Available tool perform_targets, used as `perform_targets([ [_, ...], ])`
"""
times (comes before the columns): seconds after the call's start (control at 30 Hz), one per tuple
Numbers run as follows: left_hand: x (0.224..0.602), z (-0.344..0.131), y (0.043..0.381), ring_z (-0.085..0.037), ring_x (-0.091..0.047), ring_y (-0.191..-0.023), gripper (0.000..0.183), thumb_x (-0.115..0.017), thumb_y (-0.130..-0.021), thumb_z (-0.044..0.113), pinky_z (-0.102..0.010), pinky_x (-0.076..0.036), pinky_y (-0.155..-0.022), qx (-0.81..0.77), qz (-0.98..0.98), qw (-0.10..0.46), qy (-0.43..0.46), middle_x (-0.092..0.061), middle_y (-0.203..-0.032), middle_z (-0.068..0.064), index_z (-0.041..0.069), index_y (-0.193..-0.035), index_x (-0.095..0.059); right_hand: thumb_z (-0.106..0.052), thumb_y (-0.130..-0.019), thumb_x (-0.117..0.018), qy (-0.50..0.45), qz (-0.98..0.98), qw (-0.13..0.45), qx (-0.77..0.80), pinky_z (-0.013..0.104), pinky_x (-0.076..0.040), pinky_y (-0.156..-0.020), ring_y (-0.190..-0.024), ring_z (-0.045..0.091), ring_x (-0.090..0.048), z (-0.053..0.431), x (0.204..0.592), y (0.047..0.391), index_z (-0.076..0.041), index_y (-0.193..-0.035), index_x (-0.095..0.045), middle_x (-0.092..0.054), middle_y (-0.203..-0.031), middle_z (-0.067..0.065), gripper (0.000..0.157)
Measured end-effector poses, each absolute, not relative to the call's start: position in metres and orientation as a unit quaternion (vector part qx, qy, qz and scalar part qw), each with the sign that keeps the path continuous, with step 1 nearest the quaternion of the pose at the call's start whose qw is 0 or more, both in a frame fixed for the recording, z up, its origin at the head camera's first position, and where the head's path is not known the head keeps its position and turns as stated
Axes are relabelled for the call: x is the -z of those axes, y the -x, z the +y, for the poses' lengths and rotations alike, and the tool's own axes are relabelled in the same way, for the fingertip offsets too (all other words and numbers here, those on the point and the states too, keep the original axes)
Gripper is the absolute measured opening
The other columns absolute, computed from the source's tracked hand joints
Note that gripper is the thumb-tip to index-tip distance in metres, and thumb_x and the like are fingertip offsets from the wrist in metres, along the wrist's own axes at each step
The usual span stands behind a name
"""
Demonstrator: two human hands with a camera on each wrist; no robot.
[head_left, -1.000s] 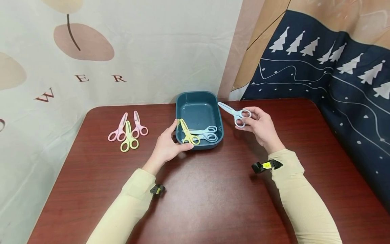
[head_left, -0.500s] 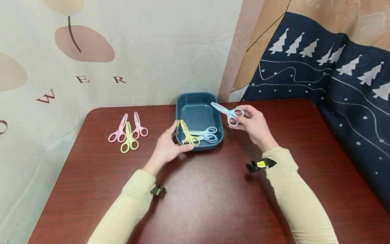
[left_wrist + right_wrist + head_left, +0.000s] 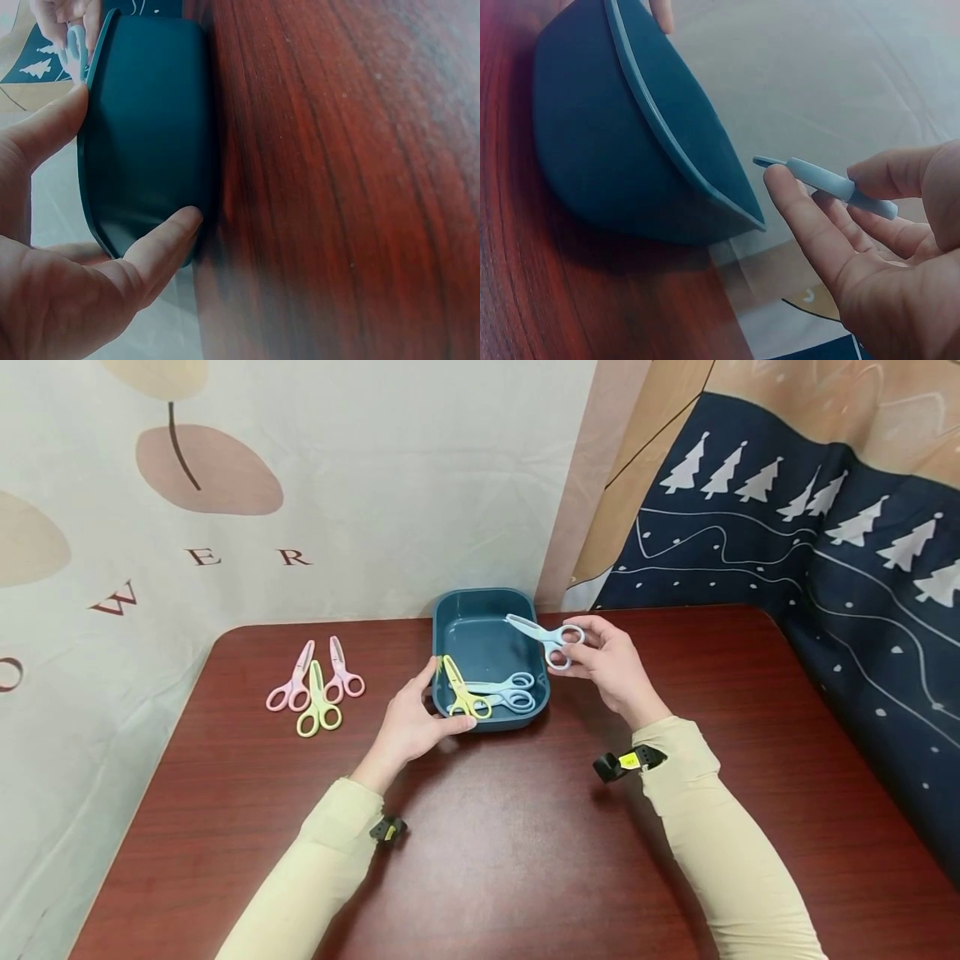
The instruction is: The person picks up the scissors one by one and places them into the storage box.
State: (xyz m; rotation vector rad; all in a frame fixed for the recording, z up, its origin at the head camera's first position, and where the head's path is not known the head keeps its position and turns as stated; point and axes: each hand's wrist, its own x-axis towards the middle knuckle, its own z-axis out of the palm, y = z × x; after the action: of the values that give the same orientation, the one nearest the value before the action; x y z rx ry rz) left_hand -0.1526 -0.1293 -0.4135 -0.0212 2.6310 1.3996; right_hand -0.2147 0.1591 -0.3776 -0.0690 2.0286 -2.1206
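My right hand [image 3: 613, 672] pinches a pair of light blue scissors [image 3: 553, 639] by the handles, thumb on one side and fingers on the other. The blades point left over the right rim of a dark teal plastic bin [image 3: 542, 681]. In the right wrist view those scissors [image 3: 817, 178] appear edge-on, above the bin's rim. My left hand [image 3: 408, 727] holds the bin at its front left corner; in the left wrist view the thumb is at the rim and a finger lies against the wall [image 3: 150, 112]. Inside the bin lie yellow scissors [image 3: 467, 693] and two pairs of light blue scissors [image 3: 517, 698].
Two pairs of pink scissors [image 3: 291, 687] and a pair of yellow-green scissors [image 3: 318, 703] lie on the dark red wooden table [image 3: 480, 843] to the left. A pale printed cloth [image 3: 375, 510] hangs behind the table; a navy tree-patterned cloth [image 3: 720, 543] hangs at right.
My right hand has moved left with the light blue scissors, bringing the blades from beside the bin to over its right side. My left hand keeps its hold on the bin.
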Motion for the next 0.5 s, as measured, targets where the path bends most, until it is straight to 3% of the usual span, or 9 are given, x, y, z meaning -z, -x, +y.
perform_targets([
  [0.5,0.413,-0.129,0.152,-0.029,-0.059,-0.127,0.115,-0.092,-0.077,0.032,-0.046,-0.048,-0.107,-0.464,0.882,0.080,0.008,-0.055,-0.146,-0.018,0.014,-0.166,-0.022,0.006,-0.100,-0.059,0.026,0.686,0.109,0.719,0.035,-0.063,-0.078,-0.083,0.017,-0.074,0.142,0.375,0.218,0.002,-0.133,-0.054,-0.059,-0.099,0.010,0.033],
])
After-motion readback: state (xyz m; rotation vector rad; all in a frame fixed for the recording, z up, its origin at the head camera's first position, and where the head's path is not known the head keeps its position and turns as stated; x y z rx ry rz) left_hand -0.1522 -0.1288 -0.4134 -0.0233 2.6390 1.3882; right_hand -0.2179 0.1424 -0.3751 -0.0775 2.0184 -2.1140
